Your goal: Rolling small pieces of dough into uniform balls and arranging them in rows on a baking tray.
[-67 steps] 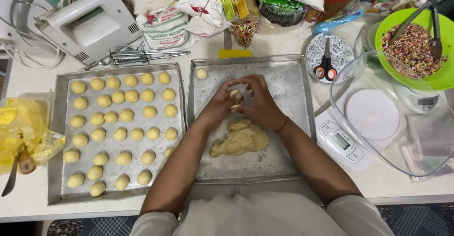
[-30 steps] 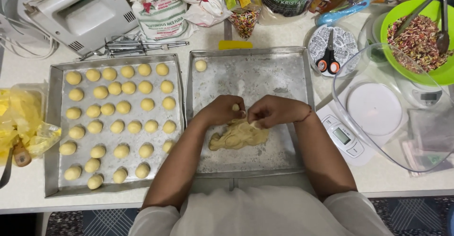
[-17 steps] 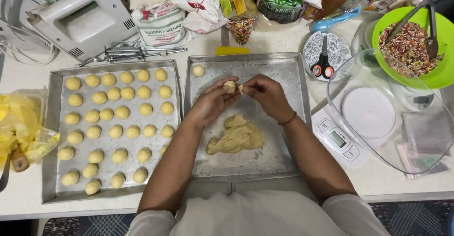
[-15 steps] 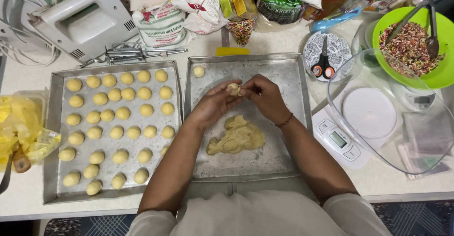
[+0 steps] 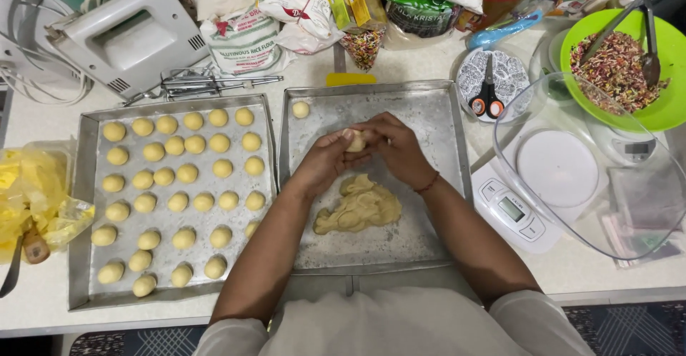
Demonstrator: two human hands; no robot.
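Since half a second ago the two hands have drawn closer, fingers now folded around a small dough piece (image 5: 355,140) held above the middle of the right metal tray (image 5: 443,99); the left hand (image 5: 325,157) cups it from below, its grip narrow around the piece; the right hand (image 5: 394,145) presses in from the other side, fingertips touching the dough; a larger dough lump (image 5: 359,209) lies on the tray just below the hands; one dough ball (image 5: 301,109) sits in that tray's far left corner; the left tray (image 5: 80,206) on the table holds rows of balls; pressing unevenly could likely flatten or crack the piece.
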